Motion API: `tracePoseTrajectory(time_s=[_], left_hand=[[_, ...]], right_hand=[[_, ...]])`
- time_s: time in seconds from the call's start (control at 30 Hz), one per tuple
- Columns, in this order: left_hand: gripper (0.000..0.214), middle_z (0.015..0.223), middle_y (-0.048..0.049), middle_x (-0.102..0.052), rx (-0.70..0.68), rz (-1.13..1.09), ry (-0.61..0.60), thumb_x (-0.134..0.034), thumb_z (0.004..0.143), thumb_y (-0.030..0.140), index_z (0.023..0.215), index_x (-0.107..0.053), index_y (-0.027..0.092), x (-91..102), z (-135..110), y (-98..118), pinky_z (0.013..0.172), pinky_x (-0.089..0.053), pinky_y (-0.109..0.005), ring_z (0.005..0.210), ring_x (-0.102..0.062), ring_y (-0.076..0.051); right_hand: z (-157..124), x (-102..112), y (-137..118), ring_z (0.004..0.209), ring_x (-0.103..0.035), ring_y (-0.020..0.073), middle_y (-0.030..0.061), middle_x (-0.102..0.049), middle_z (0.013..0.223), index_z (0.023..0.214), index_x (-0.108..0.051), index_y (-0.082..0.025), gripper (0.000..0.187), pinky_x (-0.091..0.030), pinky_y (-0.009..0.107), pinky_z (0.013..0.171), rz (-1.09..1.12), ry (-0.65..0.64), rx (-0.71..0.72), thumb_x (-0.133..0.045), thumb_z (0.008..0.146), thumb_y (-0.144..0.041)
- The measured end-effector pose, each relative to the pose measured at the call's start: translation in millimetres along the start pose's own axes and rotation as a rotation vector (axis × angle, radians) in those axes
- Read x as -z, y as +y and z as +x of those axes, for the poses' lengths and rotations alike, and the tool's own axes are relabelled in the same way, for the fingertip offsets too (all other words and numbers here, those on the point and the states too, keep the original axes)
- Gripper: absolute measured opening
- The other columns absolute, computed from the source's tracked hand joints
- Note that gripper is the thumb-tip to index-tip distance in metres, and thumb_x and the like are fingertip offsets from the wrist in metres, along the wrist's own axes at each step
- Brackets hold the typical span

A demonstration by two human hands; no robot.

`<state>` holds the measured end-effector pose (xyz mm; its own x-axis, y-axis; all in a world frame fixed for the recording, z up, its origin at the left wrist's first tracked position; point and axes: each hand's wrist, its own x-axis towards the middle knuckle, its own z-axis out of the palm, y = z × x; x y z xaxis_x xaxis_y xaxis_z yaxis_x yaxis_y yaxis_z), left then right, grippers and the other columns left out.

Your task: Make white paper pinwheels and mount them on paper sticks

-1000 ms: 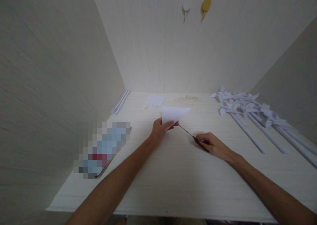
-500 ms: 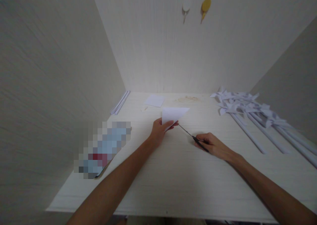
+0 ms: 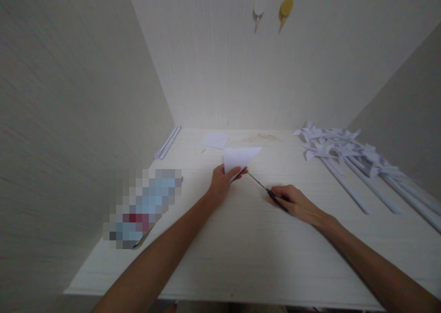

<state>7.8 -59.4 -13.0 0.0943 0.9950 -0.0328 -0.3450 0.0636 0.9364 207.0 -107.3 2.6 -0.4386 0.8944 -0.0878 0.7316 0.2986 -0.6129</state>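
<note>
White paper (image 3: 239, 157) folded to a triangle is pinched between the thumb and fingers of my left hand (image 3: 222, 179). Its pointed corner faces right, held over the middle of the table. My right hand (image 3: 289, 200) is closed on black-handled scissors (image 3: 275, 199), seen edge-on, so how far the blades are apart cannot be made out. The thin blades point up and left, with their tip at the left fingertips and the paper's lower slanted edge. Whether the tip touches the paper is hard to tell.
White paper pinwheels (image 3: 337, 147) on rolled paper sticks are heaped at the right. A square paper sheet (image 3: 216, 139) and rubber bands (image 3: 265, 137) lie at the back. Rolled paper sticks (image 3: 168, 143) rest at back left, a blurred-out flat object (image 3: 148, 207) nearer. Walls enclose the table (image 3: 220, 258).
The folded paper and the scissors have shifted very slightly left and up. Both hands keep their hold.
</note>
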Motion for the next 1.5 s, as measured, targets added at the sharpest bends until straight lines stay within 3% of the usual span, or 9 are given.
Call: tracePoseTrajectory(time_s=[1.1,1.27,1.4,1.5], left_hand=[[0.018,0.075,-0.0055,-0.068,0.0,-0.083,0.005,-0.064,0.062,0.022,0.077,-0.063,0.013,-1.2,-0.2,1.1,0.07,-0.044,-0.027,0.072,-0.062,-0.015],[0.02,0.079,-0.005,-0.067,-0.023,-0.199,0.079,-0.065,0.062,0.023,0.08,-0.062,0.013,4.4,2.7,2.9,0.071,-0.044,-0.026,0.074,-0.062,-0.014],[0.019,0.077,-0.0048,-0.067,-0.018,-0.198,0.099,-0.064,0.063,0.023,0.079,-0.062,0.013,6.2,1.8,4.2,0.07,-0.045,-0.026,0.072,-0.063,-0.014],[0.018,0.075,-0.005,-0.067,-0.017,-0.177,0.098,-0.064,0.063,0.024,0.076,-0.061,0.012,6.2,1.1,3.0,0.07,-0.045,-0.027,0.07,-0.063,-0.014]], right_hand=[[2.3,-2.0,7.4,0.052,-0.035,0.0098,-0.0029,-0.038,0.055,0.059,-0.038,-0.018,0.035,-0.024,0.023,0.047,0.012,0.0,0.033,-0.035,0.08,-0.045],[1.1,1.4,14.2,0.052,-0.032,0.0092,-0.0032,-0.035,0.056,0.058,-0.036,-0.018,0.035,-0.024,0.022,0.047,0.054,-0.016,0.063,-0.038,0.079,-0.045],[4.7,7.3,22.5,0.051,-0.032,0.0089,-0.004,-0.033,0.055,0.06,-0.038,-0.018,0.034,-0.025,0.022,0.046,0.069,0.031,0.007,-0.038,0.078,-0.046],[12.7,15.5,26.2,0.05,-0.036,0.0097,-0.0032,-0.037,0.053,0.059,-0.04,-0.018,0.034,-0.025,0.022,0.045,-0.062,0.096,-0.06,-0.037,0.079,-0.046]])
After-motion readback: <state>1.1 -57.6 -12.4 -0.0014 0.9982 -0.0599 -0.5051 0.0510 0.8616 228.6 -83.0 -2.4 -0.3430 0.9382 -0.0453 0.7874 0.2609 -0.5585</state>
